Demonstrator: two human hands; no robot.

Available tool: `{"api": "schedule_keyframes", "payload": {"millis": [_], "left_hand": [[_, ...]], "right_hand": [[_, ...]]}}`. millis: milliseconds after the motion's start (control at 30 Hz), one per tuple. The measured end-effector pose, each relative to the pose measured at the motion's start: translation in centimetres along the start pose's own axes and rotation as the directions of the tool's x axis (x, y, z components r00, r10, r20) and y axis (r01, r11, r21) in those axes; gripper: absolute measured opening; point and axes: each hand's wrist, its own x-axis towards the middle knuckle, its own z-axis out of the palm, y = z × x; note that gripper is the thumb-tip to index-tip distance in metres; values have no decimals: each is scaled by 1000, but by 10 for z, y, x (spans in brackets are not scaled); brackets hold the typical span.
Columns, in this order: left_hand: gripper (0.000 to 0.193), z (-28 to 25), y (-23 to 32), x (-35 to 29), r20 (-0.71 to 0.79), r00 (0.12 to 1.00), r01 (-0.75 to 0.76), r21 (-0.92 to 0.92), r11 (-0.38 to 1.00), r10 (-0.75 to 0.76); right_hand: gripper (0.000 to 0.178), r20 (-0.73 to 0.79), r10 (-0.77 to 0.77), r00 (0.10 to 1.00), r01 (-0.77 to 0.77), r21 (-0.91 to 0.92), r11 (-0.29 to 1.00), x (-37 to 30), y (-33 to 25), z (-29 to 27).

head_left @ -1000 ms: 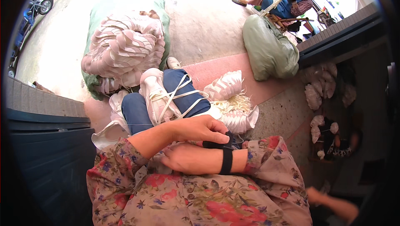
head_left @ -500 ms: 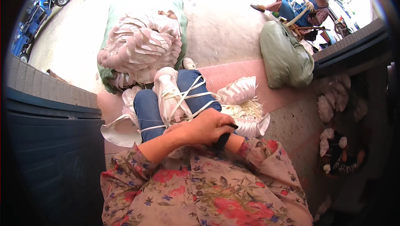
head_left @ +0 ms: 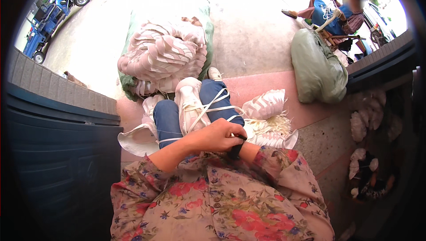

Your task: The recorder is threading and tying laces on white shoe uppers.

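My left hand (head_left: 223, 135) crosses over my right wrist. Its fingers are closed on a black wristband (head_left: 235, 149) that lies around that wrist. Beneath the left hand and forearm, my right hand is mostly hidden, so its fingers do not show. A pale pink and white shoe upper (head_left: 190, 101) rests between my knees, just beyond the hands. Long white shoelaces (head_left: 217, 107) run from it across my right leg. Another pale upper (head_left: 134, 138) lies by my left leg.
Ahead stands a green sack (head_left: 205, 32) topped with many stacked pale uppers (head_left: 164, 56). More uppers (head_left: 265, 103) and a bundle of white laces (head_left: 277, 124) lie right. A grey-green sack (head_left: 317, 65) stands farther right, near a seated person (head_left: 350, 16). Dark blue doors (head_left: 62, 161) flank me.
The loose strap end has come down, and the wristband now sits closer around my right wrist. My left hand stays on it. The whole view has shifted slightly.
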Motion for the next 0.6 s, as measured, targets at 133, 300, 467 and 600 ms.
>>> {"api": "schedule_keyframes", "payload": {"millis": [133, 300, 467, 600], "left_hand": [[28, -5, -5, -15, 56, 998, -42, 131, 991, 35], [39, -5, 8, -26, 6, 949, -199, 788, 583, 315], [33, -8, 11, -31, -53, 880, -204, 855, 476, 472], [17, -12, -16, -60, -550, 592, -207, 603, 771, 589]], "right_hand": [[31, -76, 19, 997, -10, 117, 993, -18, 0, 6], [28, -181, 56, 982, -9, 252, 968, 11, -31, 16], [27, -243, 94, 966, -9, 330, 944, 15, -48, 12], [22, -151, 29, 988, 56, 531, 845, 16, -64, -3]]}}
